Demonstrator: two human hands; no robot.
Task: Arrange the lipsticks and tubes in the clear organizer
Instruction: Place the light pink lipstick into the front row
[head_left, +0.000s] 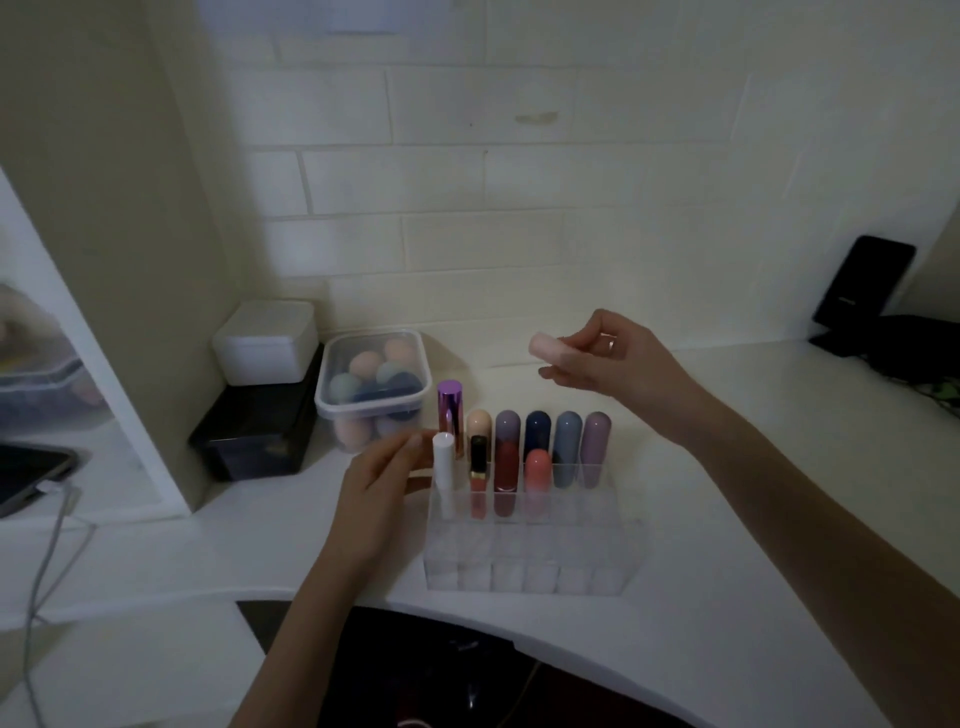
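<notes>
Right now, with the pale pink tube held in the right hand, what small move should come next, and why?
Probably lower the pale pink tube in the right hand into the second-row slot right of the coral tube. That slot of the clear organizer looks free, while the left hand rests at its left side.

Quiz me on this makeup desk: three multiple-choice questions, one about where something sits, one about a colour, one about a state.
1. Where is the tub of sponges?
A. left of the clear organizer
B. inside it
C. right of it

2. What colour is the tube in the right hand?
A. black
B. pale pink
C. green

3. The organizer's front rows are:
A. full
B. empty
C. covered

Answers: 1 A, it stands beside the boxes at the left. 2 B, its pale pink end sticks out of the fingers. 3 B, only the two back rows hold tubes.
</notes>
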